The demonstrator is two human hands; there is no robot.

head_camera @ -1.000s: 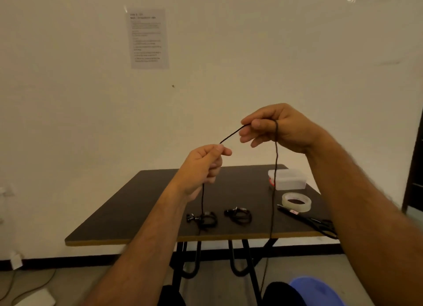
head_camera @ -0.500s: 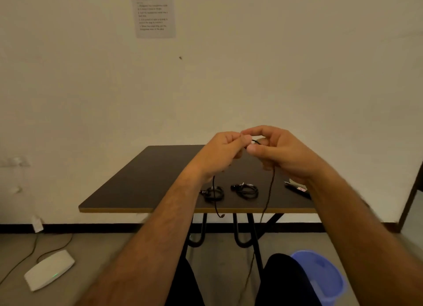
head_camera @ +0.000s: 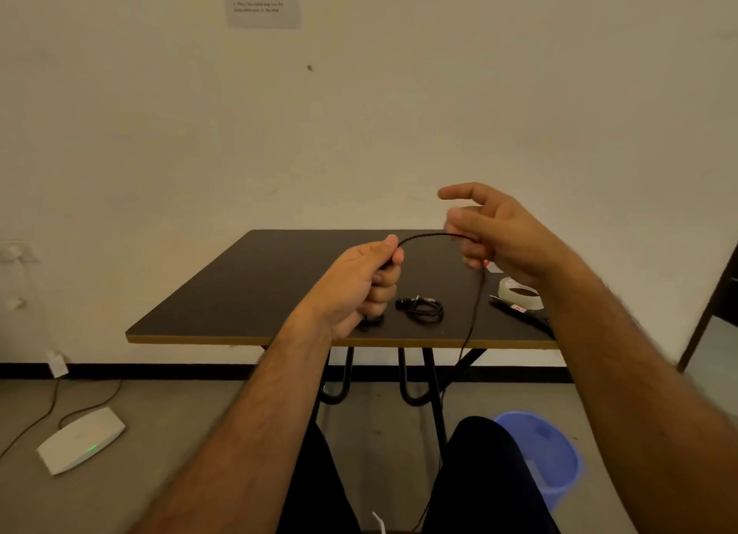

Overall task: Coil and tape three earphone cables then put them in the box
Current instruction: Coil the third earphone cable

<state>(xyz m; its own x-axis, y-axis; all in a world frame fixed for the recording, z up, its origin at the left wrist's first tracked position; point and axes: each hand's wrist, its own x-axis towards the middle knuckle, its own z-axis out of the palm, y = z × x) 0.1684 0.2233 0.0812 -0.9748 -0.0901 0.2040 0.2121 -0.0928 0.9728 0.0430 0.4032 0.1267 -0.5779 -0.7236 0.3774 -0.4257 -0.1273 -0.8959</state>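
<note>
Head view, left to right: white device (head_camera: 80,439) with a green light on the floor, its lead running off the left edge. Left hand (head_camera: 355,286) over the dark table (head_camera: 223,290), thumb and curled fingers clamped on a black earphone cable (head_camera: 429,236); a second coil (head_camera: 369,321) on the table is mostly hidden behind this hand. Cable arcs rightward to the right hand (head_camera: 495,230), blurred; index finger extended, lower fingers curled round the cable, which then hangs past the table's front edge toward the floor, its end hard to make out. Coiled earphone (head_camera: 421,308) lies on the table between the hands. Tape roll (head_camera: 519,294) and a dark tool (head_camera: 519,310) partly behind the right forearm; a pale shape (head_camera: 494,268) just under the right hand is mostly hidden. Blue bin (head_camera: 547,453) on the floor
</note>
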